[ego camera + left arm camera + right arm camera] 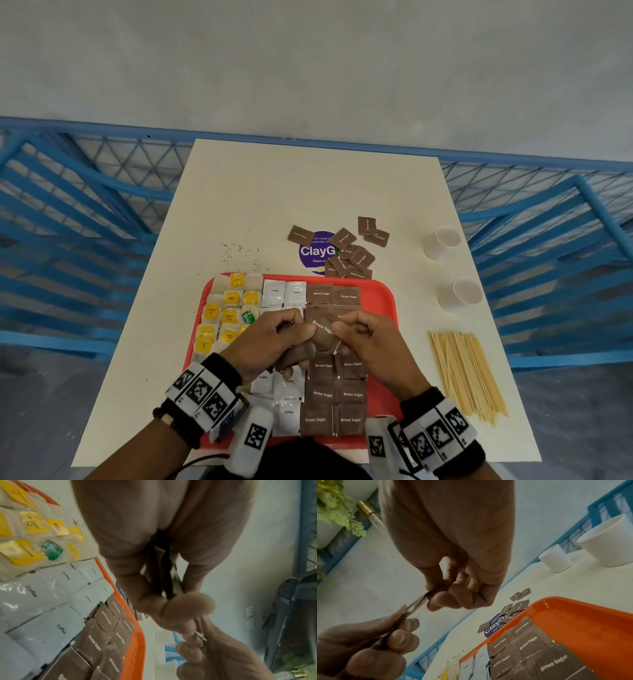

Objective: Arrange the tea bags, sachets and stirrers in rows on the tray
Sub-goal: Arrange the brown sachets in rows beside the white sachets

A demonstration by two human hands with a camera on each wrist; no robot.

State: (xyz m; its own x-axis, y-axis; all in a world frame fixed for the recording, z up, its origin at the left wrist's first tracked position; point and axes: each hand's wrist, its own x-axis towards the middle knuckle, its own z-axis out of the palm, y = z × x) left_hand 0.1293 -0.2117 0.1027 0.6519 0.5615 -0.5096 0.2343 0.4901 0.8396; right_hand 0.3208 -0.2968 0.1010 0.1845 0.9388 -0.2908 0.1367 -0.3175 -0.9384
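Tray [380, 294] holds sachets [337, 394] (rowed).

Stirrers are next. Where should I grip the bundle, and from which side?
Grip the stirrers across their middle, coming from above with the right hand. They lie flat beside the tray, fanned at the near end, so a mid-length pinch should keep them together.
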